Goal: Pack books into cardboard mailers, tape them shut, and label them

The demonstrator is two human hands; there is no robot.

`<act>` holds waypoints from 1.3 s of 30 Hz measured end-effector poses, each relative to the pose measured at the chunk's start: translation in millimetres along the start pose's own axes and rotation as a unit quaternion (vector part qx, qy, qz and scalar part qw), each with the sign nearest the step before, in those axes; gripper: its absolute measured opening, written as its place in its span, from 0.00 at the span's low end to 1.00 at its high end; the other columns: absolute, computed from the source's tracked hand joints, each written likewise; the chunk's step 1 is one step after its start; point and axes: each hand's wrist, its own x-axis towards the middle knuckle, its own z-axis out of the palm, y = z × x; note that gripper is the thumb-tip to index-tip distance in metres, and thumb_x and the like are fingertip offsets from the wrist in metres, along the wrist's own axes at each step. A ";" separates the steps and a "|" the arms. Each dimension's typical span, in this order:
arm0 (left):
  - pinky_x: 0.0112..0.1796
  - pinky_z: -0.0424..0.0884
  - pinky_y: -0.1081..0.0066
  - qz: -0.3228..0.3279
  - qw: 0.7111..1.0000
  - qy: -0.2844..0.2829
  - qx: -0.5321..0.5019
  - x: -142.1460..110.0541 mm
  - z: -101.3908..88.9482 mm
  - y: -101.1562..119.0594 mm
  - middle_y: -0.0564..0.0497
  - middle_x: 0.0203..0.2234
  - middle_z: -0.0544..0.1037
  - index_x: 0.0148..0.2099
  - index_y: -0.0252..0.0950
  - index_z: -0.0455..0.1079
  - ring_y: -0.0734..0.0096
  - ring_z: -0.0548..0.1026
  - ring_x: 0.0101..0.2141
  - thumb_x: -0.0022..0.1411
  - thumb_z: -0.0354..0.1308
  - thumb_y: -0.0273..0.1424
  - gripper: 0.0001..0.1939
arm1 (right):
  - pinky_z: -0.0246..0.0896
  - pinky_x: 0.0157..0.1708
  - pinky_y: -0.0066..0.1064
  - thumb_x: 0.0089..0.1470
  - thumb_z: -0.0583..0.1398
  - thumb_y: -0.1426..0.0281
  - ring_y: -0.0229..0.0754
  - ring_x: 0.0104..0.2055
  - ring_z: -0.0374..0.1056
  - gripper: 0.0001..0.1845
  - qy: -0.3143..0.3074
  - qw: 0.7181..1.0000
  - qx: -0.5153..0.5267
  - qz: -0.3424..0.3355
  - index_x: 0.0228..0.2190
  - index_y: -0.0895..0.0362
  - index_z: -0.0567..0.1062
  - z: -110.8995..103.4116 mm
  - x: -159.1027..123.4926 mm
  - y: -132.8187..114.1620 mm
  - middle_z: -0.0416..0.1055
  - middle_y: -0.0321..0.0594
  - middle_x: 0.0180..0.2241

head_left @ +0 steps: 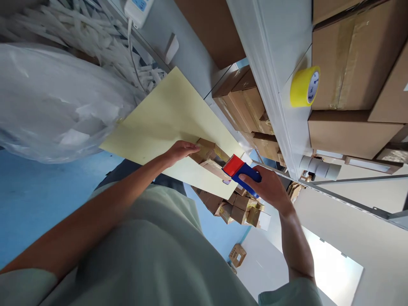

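A small cardboard box (208, 154) lies on a pale yellow board (165, 114) in front of me. My left hand (182, 151) is at the box's left end, with fingers bent together against it; some fingertips are hidden. My right hand (267, 183) is wrapped round the blue handle of a tape dispenser (244, 172) with a red front part. That red part is at the right end of the box, over or against it. The tape itself is hard to make out.
Cardboard boxes (242, 102) stand along the shelf, and more boxes (236, 206) are stacked beyond the board. A yellow tape roll (304, 86) sits on the upper shelf. To the left is a large clear plastic bag (57, 102); a power strip (137, 12) lies above it.
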 end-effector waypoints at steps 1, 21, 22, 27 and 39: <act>0.31 0.62 0.67 -0.004 1.000 0.005 -0.001 2.1 2.7 -2.1 0.50 0.25 0.78 0.31 0.39 0.81 0.68 0.69 0.28 0.49 0.74 0.52 0.21 | 0.57 0.25 0.34 0.59 0.63 0.40 0.46 0.25 0.72 0.25 0.000 1.000 -0.003 -0.001 0.29 0.48 0.74 0.8 1.7 -1.2 0.77 0.37 0.25; 0.52 0.79 0.61 0.243 0.954 0.090 0.152 -15.9 32.6 -15.9 0.43 0.50 0.78 0.70 0.34 0.64 0.62 0.80 0.47 0.61 0.63 0.29 0.35 | 0.59 0.30 0.33 0.63 0.61 0.41 0.45 0.30 0.75 0.26 -0.015 0.999 -0.021 0.024 0.35 0.51 0.75 7.0 1.7 -5.0 0.79 0.38 0.29; 0.54 0.79 0.60 0.267 0.950 0.064 0.146 -22.2 36.0 -12.2 0.43 0.52 0.77 0.71 0.36 0.62 0.62 0.80 0.49 0.62 0.62 0.29 0.36 | 0.59 0.30 0.33 0.63 0.61 0.41 0.46 0.31 0.75 0.26 -0.016 0.999 -0.021 0.023 0.36 0.51 0.75 8.0 1.9 -4.6 0.80 0.38 0.30; 0.57 0.78 0.56 0.314 0.916 -0.016 0.249 -34.2 45.3 7.7 0.39 0.63 0.68 0.76 0.41 0.58 0.53 0.77 0.56 0.60 0.68 0.30 0.44 | 0.60 0.33 0.33 0.65 0.61 0.44 0.48 0.35 0.77 0.23 -0.018 0.999 -0.038 0.025 0.38 0.51 0.76 10.4 0.8 -8.4 0.82 0.40 0.33; 0.54 0.78 0.56 0.335 0.859 -0.030 0.385 -12.0 50.1 20.7 0.41 0.54 0.70 0.57 0.40 0.76 0.56 0.75 0.51 0.62 0.63 0.23 0.21 | 0.56 0.31 0.35 0.64 0.59 0.38 0.50 0.35 0.77 0.29 0.004 0.997 -0.078 0.001 0.41 0.52 0.77 16.0 -1.0 -3.9 0.81 0.41 0.33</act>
